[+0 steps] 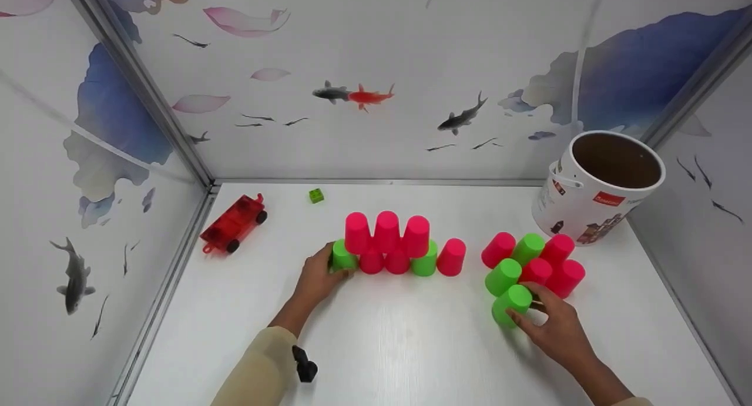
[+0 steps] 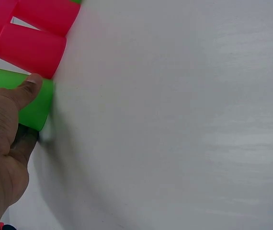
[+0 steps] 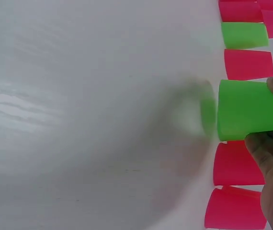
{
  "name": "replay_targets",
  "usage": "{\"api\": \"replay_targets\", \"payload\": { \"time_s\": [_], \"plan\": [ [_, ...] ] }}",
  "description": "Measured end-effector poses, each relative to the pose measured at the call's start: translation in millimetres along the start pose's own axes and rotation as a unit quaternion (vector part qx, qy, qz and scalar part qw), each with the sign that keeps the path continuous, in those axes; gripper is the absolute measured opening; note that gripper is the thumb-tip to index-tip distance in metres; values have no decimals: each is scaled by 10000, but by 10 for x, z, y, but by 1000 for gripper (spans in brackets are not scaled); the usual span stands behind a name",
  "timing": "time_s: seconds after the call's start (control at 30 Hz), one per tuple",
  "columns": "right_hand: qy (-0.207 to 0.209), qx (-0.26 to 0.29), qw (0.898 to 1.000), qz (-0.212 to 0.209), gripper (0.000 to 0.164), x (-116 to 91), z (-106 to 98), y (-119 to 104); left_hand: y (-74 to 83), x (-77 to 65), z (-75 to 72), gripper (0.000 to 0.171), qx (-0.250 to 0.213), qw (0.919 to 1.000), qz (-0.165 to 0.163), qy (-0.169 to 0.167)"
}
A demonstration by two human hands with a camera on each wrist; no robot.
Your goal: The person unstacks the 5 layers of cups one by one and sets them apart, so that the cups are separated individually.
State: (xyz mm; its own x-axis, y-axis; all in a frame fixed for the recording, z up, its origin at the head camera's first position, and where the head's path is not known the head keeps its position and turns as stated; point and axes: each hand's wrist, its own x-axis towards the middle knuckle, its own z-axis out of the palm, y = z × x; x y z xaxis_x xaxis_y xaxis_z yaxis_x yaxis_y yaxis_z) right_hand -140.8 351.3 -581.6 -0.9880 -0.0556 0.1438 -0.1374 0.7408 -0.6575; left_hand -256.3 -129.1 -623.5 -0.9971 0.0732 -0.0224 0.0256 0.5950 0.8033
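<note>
At the left end of a row of upside-down cups, my left hand (image 1: 316, 281) grips a green cup (image 1: 342, 257), with the thumb on its near side in the left wrist view. Beside it stand pink cups (image 1: 371, 261) and another green cup (image 1: 424, 260). Three pink cups (image 1: 386, 232) form a second tier on top. A single pink cup (image 1: 452, 257) stands at the row's right end. My right hand (image 1: 558, 331) holds a green cup (image 3: 249, 109) between thumb and fingers, upside down and close over the table, in front of a cluster of pink and green cups (image 1: 503, 277).
A white bucket (image 1: 593, 200) stands at the back right corner, behind the cluster. Toward the back left are a red toy wagon (image 1: 234, 225) and a small green block (image 1: 316, 195). Patterned panels (image 1: 411, 53) enclose the white table (image 1: 388, 341) at the back and sides.
</note>
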Motion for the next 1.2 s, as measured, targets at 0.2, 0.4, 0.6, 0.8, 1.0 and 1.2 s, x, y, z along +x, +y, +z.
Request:
{"api": "replay_targets", "payload": {
  "time_s": [0.2, 0.4, 0.6, 0.8, 1.0, 1.2],
  "plan": [
    [-260, 21, 9993, 271, 67, -19, 22, 75, 7, 0, 1, 65, 22, 10000, -53, 6],
    [-292, 62, 9991, 309, 69, -14, 35, 93, 18, -1, 1, 66, 34, 10000, -79, 6],
    [-200, 30, 9996, 180, 70, -9, 45, 130, 13, 2, 1, 65, 33, 9999, -111, -6],
    [83, 17, 9999, -113, 69, 34, -19, 82, 1, -5, -6, 67, 68, 9999, -80, -10],
    [533, 14, 9963, -674, 67, 172, -89, -122, -13, -14, -3, 66, 46, 10000, -35, 5],
    [608, -179, 9926, -1031, 66, 421, -63, -442, -6, -7, 9, 64, 109, 9999, -18, 19]
  ]
}}
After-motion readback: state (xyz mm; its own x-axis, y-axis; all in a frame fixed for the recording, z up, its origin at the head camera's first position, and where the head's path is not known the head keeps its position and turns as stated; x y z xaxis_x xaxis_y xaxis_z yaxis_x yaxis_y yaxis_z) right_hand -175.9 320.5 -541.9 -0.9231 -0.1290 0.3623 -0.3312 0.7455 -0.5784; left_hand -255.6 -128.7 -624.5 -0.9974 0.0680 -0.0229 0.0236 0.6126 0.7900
